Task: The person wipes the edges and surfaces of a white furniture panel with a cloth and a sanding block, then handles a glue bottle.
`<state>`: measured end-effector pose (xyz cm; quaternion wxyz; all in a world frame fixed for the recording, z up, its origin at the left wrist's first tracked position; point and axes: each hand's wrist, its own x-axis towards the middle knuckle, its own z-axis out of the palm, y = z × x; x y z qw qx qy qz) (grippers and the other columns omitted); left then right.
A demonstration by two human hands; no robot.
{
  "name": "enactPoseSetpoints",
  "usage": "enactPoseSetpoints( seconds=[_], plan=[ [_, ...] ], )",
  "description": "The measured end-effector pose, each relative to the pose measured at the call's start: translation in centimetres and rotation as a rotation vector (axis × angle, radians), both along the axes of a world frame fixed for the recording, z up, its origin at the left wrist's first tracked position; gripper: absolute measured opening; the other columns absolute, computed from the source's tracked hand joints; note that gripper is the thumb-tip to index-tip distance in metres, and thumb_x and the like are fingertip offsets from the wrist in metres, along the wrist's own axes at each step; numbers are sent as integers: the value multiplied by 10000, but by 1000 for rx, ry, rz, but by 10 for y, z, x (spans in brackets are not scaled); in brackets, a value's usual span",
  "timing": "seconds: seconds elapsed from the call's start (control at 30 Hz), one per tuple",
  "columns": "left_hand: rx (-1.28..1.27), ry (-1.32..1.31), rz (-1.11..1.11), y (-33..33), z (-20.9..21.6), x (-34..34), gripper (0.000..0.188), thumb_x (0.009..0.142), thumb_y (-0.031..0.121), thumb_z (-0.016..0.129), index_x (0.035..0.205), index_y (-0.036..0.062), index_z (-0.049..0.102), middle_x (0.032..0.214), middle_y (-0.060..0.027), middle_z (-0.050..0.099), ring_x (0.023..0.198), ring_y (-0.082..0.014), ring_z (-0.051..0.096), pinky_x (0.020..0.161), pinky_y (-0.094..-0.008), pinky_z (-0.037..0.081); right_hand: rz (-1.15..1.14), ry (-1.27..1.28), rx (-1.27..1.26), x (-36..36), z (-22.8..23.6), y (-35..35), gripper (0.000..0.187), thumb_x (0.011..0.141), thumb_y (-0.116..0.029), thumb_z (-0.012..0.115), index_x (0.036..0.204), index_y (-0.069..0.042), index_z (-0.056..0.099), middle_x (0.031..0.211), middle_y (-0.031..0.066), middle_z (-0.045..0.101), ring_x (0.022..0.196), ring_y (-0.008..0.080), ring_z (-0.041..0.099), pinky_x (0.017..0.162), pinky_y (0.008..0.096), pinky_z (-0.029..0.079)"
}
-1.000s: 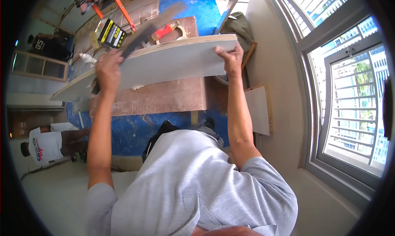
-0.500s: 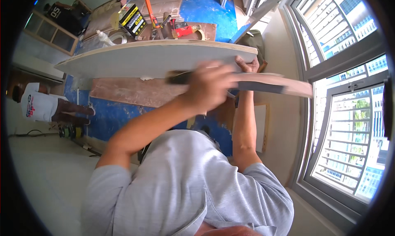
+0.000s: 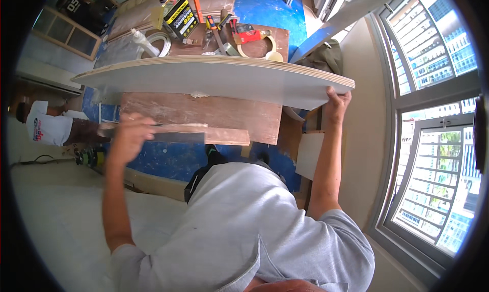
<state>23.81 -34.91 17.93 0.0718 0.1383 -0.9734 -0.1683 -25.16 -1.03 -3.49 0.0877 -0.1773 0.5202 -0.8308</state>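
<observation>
My left hand [image 3: 133, 134], slightly smeared by motion, is closed around a long flat piece of wood [image 3: 229, 136]. A dark grey sheet that looks like sandpaper is wrapped round the middle of this wood, so it resembles a sanding block. It is held apart from and below a long grey-faced plywood board [image 3: 204, 78], whose layered edge runs along the top. At the board's right end my right hand [image 3: 337, 103] grips the corner, thumb on the grey face and fingers partly hidden.
Beyond the board lie a white coil [image 3: 159, 45], an adhesive box [image 3: 179, 18], hand tools [image 3: 216, 34] and a tape roll [image 3: 255, 47]. A brown panel [image 3: 254, 116] lies beneath. A barred window [image 3: 433, 164] stands at right. A person in white [image 3: 48, 124] is at left.
My left hand has swept left with the sanding block, away from the right end of the board. The right hand and the board's right end have shifted right and slightly down in the picture.
</observation>
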Motion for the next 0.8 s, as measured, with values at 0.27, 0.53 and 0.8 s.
enactPoseSetpoints(
  seconds=[0.27,0.53,0.8],
  plan=[
    [38,450,39,-189,125,-46,135,986,-20,631,1072,-9,734,1282,-158,723,1178,-255,674,1016,-362,531,-47,44,-82,13,-10,12,598,695,-133,954,1189,16,652,1081,79,709,1020,209,672,977,370,488],
    [100,-110,-377,-235,-39,-258,104,824,-79,651,916,-35,671,875,-111,686,831,-251,644,786,-359,514,-135,30,-19,29,-19,33,735,704,-234,937,1270,54,567,1062,64,653,1005,184,654,925,364,536],
    [191,-286,-588,-228,-155,-291,154,830,-32,729,977,-6,693,909,-154,700,903,-277,687,836,-377,548,-96,200,-68,39,11,6,533,609,-252,1031,941,-54,665,889,36,622,787,154,608,716,303,499]
  ],
)
